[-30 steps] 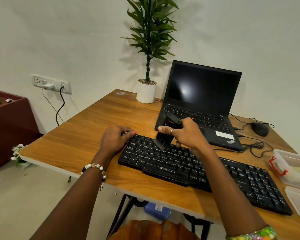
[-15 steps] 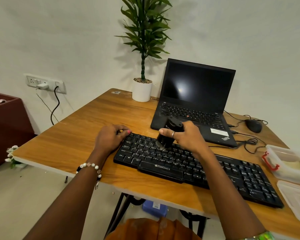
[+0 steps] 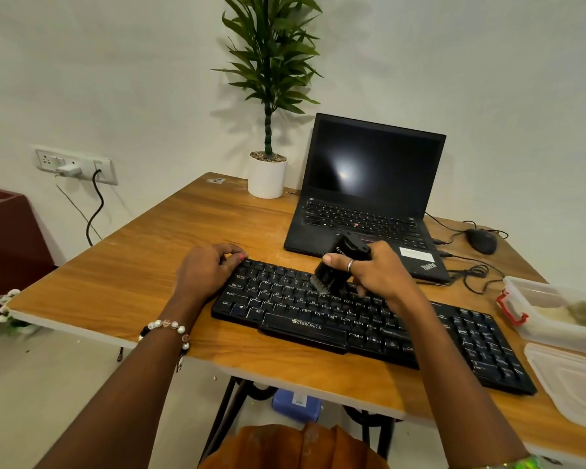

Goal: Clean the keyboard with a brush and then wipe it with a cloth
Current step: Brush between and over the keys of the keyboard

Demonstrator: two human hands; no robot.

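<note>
A black keyboard [image 3: 318,319] lies slantwise across the wooden table [image 3: 142,286]. My right hand [image 3: 379,275] grips a chunky black brush [image 3: 335,269], its bristles down on the upper key rows near the keyboard's middle. My left hand [image 3: 207,272] rests on the keyboard's far left corner, fingers curled over its top edge, holding it steady. No cloth shows clearly in view.
An open black laptop [image 3: 369,184] stands just behind the keyboard, with a potted plant [image 3: 268,177] to its left. A mouse [image 3: 481,240] and tangled cables lie at the right. A clear plastic box [image 3: 552,313] and its lid [image 3: 572,377] sit at the right edge.
The brush has shifted slightly rightward along the upper keys with my right hand. My left hand keeps its place on the keyboard's corner. The view has shifted a little.
</note>
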